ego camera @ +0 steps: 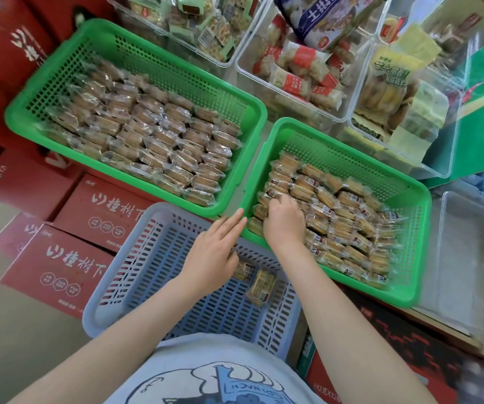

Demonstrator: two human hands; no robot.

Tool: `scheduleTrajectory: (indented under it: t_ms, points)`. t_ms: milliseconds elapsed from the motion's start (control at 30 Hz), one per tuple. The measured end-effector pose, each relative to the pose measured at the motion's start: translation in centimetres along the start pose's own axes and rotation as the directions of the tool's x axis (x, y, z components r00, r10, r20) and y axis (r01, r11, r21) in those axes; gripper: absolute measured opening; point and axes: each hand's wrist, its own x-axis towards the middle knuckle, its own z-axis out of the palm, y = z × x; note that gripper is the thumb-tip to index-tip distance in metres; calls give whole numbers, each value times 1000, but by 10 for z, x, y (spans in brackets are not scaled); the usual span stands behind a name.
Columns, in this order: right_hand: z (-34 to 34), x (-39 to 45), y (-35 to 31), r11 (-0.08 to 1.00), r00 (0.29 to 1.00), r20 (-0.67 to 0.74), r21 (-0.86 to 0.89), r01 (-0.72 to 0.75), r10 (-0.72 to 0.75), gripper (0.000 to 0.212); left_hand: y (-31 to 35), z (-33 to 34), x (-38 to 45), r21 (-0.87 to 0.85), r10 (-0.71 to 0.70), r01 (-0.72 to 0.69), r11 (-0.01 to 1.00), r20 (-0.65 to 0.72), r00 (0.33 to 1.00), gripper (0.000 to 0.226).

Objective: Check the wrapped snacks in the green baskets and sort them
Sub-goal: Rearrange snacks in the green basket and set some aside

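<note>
Green basket (410,293) snacks (340,223) under right fingers (278,204) (curled).

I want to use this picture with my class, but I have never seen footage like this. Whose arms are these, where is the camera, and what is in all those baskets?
There is no machine here. The camera is worn on a person's head and looks down, so the arms are their own. Two green baskets hold clear-wrapped snacks: the left green basket and the right green basket. Nearer the person sits a pale blue basket with two wrapped snacks in it. The right hand reaches into the right green basket, its fingers curled among the packets; what it grips is hidden. The left hand is flat with straight fingers above the blue basket. Clear bins of other snacks stand behind.
</note>
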Motion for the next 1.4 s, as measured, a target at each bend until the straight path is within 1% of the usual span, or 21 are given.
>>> scheduleTrajectory:
  t_ms: [100,200,367,467,500,567,633,700,733,767,833,900,967,1000,1067,1100,1133,1200,1300,1367,1400]
  points:
    - [-1,-3,-1,999,999,31,19,-46,45,23,3,-6,0,13,-23,23,1000,40,999,69]
    - [-3,-5,0,987,997,56,149,-59,51,29,5,-13,0,35,-39,37,999,81,996,69]
    - [-20,-10,8,956,997,81,294,-8,-17,6,11,-19,0,60,-67,60,996,127,990,68]
    - [-39,-18,18,930,997,-1,361,72,-76,8,16,-27,0,61,-77,67,996,172,982,66]
    - [-46,-23,22,920,996,-45,382,92,-81,9,19,-32,1,30,-81,77,997,184,980,65]
    - [-60,-38,29,890,987,-145,438,127,-70,10,29,-45,1,-112,-109,127,985,156,982,62]
    - [-74,-58,35,856,963,-267,488,174,-44,11,44,-58,-1,-293,-148,150,944,29,989,60]
    - [-84,-78,38,818,933,-357,527,233,-35,11,62,-72,-3,-456,-151,90,885,-99,984,58]
    - [-87,-87,38,795,930,-363,550,255,-47,10,70,-79,-4,-538,-143,61,841,-112,983,54]
    - [-88,-94,37,765,936,-344,584,273,-71,10,77,-86,-5,-614,-135,52,787,-89,987,47]
    - [-90,-106,34,676,954,-272,679,285,-129,8,90,-97,-7,-701,-128,106,705,21,992,26]
    - [-91,-116,30,586,966,-219,767,259,-140,7,94,-101,-9,-703,-134,154,695,84,987,18]
    - [-93,-124,27,469,981,-172,862,194,-89,6,93,-99,-12,-722,-156,169,671,86,984,15]
    - [-94,-128,26,403,989,-136,904,145,-51,3,91,-97,-15,-748,-170,177,640,87,982,14]
    - [-94,-132,28,296,999,-33,955,34,-8,5,87,-93,-21,-814,-191,193,548,103,976,13]
    - [-92,-133,30,261,999,26,965,-19,-21,7,85,-91,-24,-840,-199,195,506,107,974,12]
    - [-90,-134,31,243,996,76,968,-62,-48,7,84,-89,-27,-860,-207,194,472,105,973,12]
    - [-86,-137,35,231,991,113,968,-96,-65,5,82,-85,-33,-888,-223,196,416,109,969,12]
    - [-82,-141,37,191,993,121,975,-118,-7,10,81,-77,-38,-899,-222,227,374,151,963,18]
    - [-80,-143,35,157,989,146,976,-148,23,12,79,-74,-40,-888,-199,252,385,186,962,27]
    - [-78,-144,34,147,988,153,977,-156,32,13,78,-74,-41,-864,-172,267,427,213,962,31]
